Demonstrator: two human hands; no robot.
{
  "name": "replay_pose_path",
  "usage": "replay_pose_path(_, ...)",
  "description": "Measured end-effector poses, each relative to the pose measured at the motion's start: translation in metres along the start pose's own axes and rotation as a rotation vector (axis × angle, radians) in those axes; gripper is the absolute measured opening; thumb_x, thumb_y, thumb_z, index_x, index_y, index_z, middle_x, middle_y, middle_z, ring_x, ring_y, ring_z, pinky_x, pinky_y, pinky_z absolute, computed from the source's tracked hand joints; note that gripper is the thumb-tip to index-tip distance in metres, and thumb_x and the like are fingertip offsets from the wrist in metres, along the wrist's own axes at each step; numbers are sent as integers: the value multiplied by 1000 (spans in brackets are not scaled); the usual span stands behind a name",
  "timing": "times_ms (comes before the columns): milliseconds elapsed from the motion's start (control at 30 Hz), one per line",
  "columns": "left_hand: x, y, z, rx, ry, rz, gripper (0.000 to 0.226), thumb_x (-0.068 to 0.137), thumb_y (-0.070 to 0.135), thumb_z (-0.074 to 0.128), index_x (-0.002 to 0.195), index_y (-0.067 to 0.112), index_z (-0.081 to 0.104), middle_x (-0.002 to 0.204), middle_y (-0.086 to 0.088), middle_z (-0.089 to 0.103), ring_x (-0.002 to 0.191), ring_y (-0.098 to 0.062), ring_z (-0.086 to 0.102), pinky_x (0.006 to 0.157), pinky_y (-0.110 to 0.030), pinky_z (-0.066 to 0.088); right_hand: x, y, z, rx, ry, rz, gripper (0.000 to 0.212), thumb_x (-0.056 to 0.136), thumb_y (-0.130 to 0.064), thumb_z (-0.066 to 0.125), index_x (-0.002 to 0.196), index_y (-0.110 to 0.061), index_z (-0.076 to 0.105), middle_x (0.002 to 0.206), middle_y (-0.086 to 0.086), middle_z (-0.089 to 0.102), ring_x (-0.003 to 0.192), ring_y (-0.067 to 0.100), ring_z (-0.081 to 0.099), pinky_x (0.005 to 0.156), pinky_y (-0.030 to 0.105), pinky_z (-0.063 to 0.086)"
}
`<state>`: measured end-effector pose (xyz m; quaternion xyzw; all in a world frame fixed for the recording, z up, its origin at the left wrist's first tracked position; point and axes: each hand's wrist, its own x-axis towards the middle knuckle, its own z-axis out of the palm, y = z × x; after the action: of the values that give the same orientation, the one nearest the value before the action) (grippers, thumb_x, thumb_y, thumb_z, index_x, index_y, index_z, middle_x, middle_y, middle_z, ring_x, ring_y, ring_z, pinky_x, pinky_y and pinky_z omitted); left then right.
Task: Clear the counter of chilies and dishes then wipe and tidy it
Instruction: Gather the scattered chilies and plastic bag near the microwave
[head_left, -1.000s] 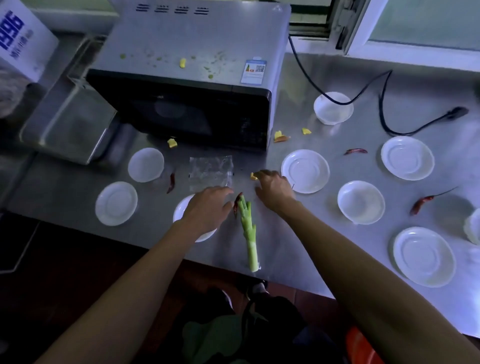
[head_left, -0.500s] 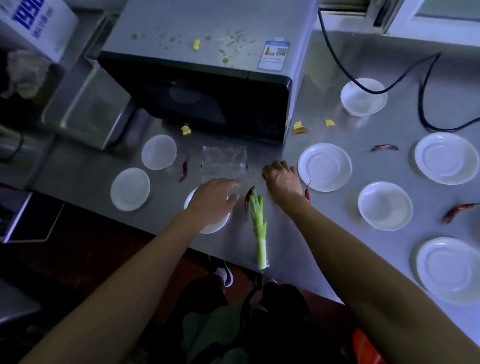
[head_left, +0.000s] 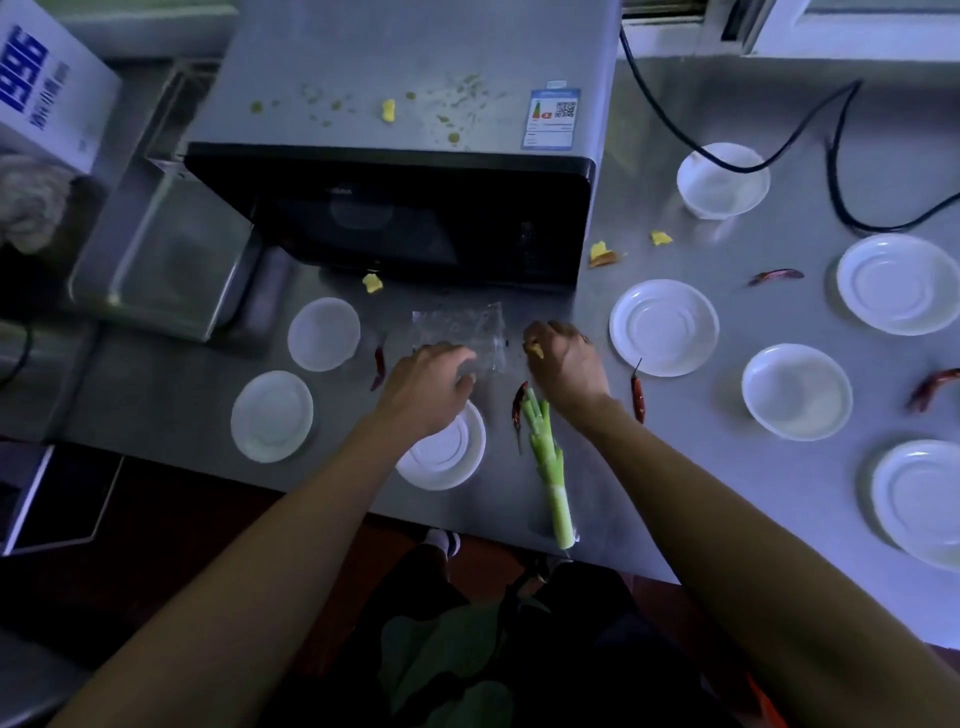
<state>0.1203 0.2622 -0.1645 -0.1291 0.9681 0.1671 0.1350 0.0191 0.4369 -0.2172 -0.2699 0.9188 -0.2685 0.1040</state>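
My left hand (head_left: 428, 387) rests on the near edge of a clear plastic bag (head_left: 457, 330) lying flat in front of the microwave. My right hand (head_left: 563, 358) hovers just right of the bag and pinches a small yellow scrap (head_left: 535, 351). Between the hands lie a dried red chili (head_left: 518, 405) and a green leek stalk (head_left: 550, 467). Other chilies lie at the left (head_left: 378, 364), by my right wrist (head_left: 638, 395), and at the far right (head_left: 776, 275) (head_left: 932, 387). White saucers and bowls are scattered over the steel counter (head_left: 727, 499); one saucer (head_left: 447, 457) sits under my left wrist.
A black microwave (head_left: 395, 228) stands at the back with scraps on its top. A black cable (head_left: 810, 135) runs across the counter over a bowl (head_left: 722, 179). Yellow scraps (head_left: 602, 253) lie beside the microwave. A steel sink (head_left: 156, 260) is at the left.
My right hand picked up the yellow scrap from the counter and shifted toward the bag. My left hand slid forward from the saucer onto the bag's edge. The view moved closer.
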Motion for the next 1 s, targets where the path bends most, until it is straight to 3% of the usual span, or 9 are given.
replay_pose_path(133, 11, -38, -12, 47, 50, -1, 35, 94, 29, 55, 128, 19, 62, 126, -3, 66, 112, -27, 60, 92, -42, 50, 11, -43, 10, 90, 41, 23, 17, 89, -8, 60, 104, -9, 68, 101, 17, 66, 91, 39, 61, 73, 40, 48)
replay_pose_path(367, 33, -122, -44, 62, 107, -3, 37, 92, 30, 55, 127, 20, 63, 125, -4, 67, 114, -28, 60, 90, -43, 48, 33, -109, 39, 79, 92, 98, 11, 83, -2, 60, 89, -7, 69, 93, 19, 67, 79, 41, 63, 65, 40, 52)
replay_pose_path(500, 53, -162, -53, 46, 107, 11, 39, 93, 32, 54, 130, 22, 60, 133, -1, 62, 118, -29, 58, 96, -44, 43, 43, -141, 55, 53, 173, 125, 12, 83, 3, 58, 82, -3, 68, 81, 20, 66, 69, 40, 62, 76, 48, 53)
replay_pose_path(567, 64, -178, -54, 32, 95, 32, 41, 93, 33, 53, 132, 23, 58, 137, 2, 58, 121, -28, 56, 98, -44, 41, 49, -152, 62, 56, 200, 158, 14, 85, 2, 56, 83, -2, 69, 81, 21, 67, 69, 39, 63, 67, 45, 54)
replay_pose_path(833, 102, -201, -47, 52, 0, 169, 44, 96, 35, 52, 137, 20, 55, 145, 4, 51, 132, -23, 47, 105, -42, 37, 58, -174, 75, 32, 197, 280, 14, 87, -4, 58, 89, -9, 71, 85, 14, 68, 70, 32, 63, 57, 31, 46)
replay_pose_path(1000, 116, -203, -47, 74, -42, 197, 40, 96, 36, 49, 129, 17, 60, 138, 2, 56, 126, -25, 51, 102, -44, 41, 65, -172, 79, 56, 205, 277, 16, 86, -2, 60, 93, -10, 72, 88, 12, 70, 71, 30, 65, 59, 36, 55)
